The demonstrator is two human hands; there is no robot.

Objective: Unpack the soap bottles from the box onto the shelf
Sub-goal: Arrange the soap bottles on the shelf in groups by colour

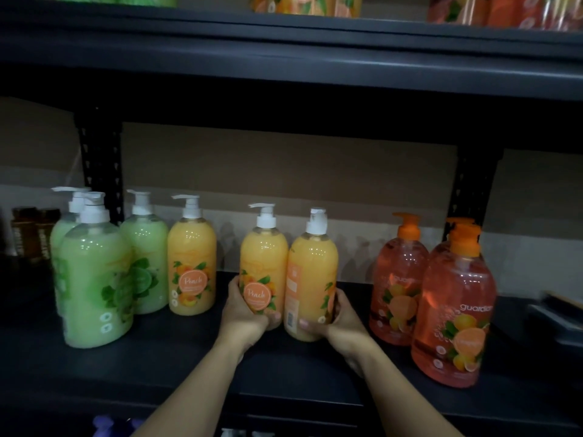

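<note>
- Grip: left hand (244,313) is wrapped round the lower body of the left peach bottle (264,266), thumb across the front. Right hand (342,323) is clamped the same way on the right peach bottle (312,272). Pair sits dead centre on the shelf deck (164,367), side by side. Can't tell if the bases are seated or just off it.
- Main risk: topple. Tall bottles held low, with pumps up top. Release before the bases sit flat and one likely tips into a neighbour, then dominoes.
- Next: the right bottle's front label faces 3 o'clock, back panel showing. Twisting it square could knock its partner.
- Lesser: glossy plastic, so a slip is possible.
- Upper shelf board (284,58), 12 o'clock: clears the pumps, no obstruction.
- Green bottles (94,279), 9 o'clock: well apart from the pair.
- Orange-pink bottles (454,310), 3 o'clock: the front one stands forward, near the right forearm. An arm swing on pull-back might clip it.
- Third peach bottle (192,266), 10 o'clock: an open gap separates it from the pair.
- Brown bottles (31,234), far 9 o'clock: out of the way.
- Box: not in view.
</note>
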